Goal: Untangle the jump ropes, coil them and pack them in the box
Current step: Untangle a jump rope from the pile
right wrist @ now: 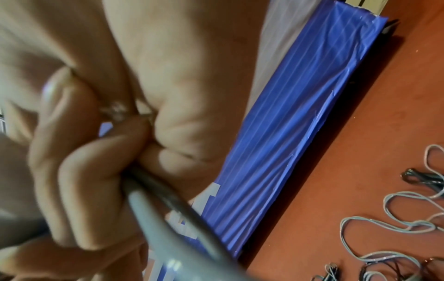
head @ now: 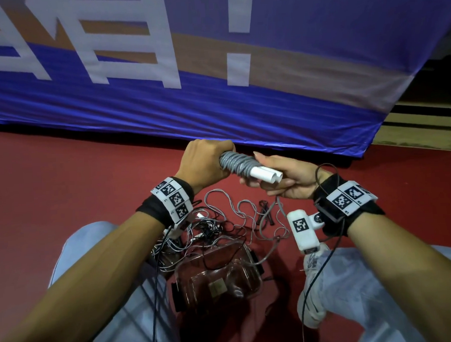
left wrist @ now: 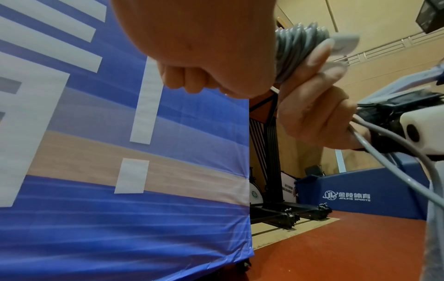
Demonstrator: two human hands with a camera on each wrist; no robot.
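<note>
Left hand [head: 201, 163]: fist clenched around ribbed grey rope coil [head: 236, 164] | right hand [head: 289, 179]: gripping smooth white cylindrical handles [head: 265, 174] | clear plastic box [head: 219, 273]: on red floor [head: 63, 184]

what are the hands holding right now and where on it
Both hold one grey jump rope wound round its white handles: left hand grips the coiled end, right hand the bare handle end.
</note>
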